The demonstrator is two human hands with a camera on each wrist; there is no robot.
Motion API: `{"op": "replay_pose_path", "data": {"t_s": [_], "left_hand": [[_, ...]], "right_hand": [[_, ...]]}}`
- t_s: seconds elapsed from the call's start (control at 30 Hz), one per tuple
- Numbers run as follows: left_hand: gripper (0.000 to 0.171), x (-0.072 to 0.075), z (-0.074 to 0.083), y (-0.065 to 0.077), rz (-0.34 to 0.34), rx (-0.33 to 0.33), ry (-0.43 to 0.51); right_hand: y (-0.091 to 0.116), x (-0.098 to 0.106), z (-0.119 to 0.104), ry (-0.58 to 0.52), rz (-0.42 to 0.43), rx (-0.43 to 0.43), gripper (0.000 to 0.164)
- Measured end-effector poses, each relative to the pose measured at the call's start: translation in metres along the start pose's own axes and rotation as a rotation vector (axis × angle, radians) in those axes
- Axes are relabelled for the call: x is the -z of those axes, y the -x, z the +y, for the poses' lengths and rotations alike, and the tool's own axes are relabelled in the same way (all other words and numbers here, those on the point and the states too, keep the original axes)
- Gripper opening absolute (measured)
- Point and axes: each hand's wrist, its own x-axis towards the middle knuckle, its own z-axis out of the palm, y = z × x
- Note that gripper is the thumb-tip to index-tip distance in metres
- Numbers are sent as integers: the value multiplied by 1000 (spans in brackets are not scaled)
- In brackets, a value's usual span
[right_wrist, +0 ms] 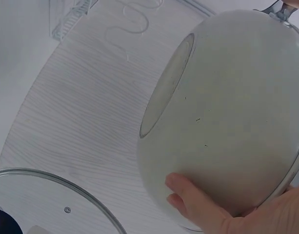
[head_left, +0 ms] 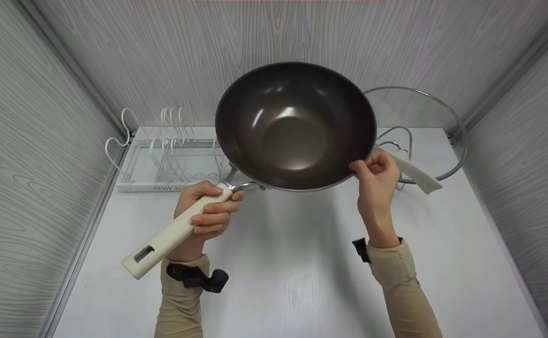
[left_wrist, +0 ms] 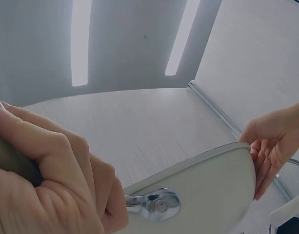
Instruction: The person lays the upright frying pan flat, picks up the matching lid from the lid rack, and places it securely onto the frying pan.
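A wok (head_left: 297,131) with a dark inside and a pale outside is held up above the table, its inside facing the head camera. My left hand (head_left: 208,213) grips its long cream handle (head_left: 161,244) close to the metal joint, fingers curled round it. At the opposite lower side of the rim, my right hand (head_left: 378,180) pinches the wok, thumb on the inner edge and fingers behind. The right wrist view shows those fingers (right_wrist: 188,195) against the pale outer wall (right_wrist: 227,107). In the left wrist view the metal joint (left_wrist: 161,205) meets the pale wall beyond my knuckles.
Behind the wok on the left stands a white wire dish rack (head_left: 147,188), partly hidden. To the right, a glass lid with a metal rim (head_left: 464,141) stands upright near a cream handle-like piece (head_left: 417,173). Panel walls (head_left: 25,188) enclose the white table (head_left: 283,291).
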Motion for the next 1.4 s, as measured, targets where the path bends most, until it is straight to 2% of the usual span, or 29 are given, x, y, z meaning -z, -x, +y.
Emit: {"op": "replay_pose_path", "data": {"t_s": [0.27, 0.63, 0.77, 1.13, 1.4], "left_hand": [[27, 8, 0, 2, 50, 65, -16], [23, 14, -10, 11, 117, 122, -80], [22, 20, -15, 14, 128, 147, -76], [18, 41, -32, 21, 192, 170, -15], [17, 59, -43, 26, 235, 167, 27]], "right_hand": [[18, 20, 5, 14, 32, 9, 25], [43, 38, 15, 54, 68, -26, 25], [50, 47, 20, 79, 74, -67, 24], [61, 69, 34, 242, 83, -197, 22], [68, 84, 48, 281, 90, -284, 19]]}}
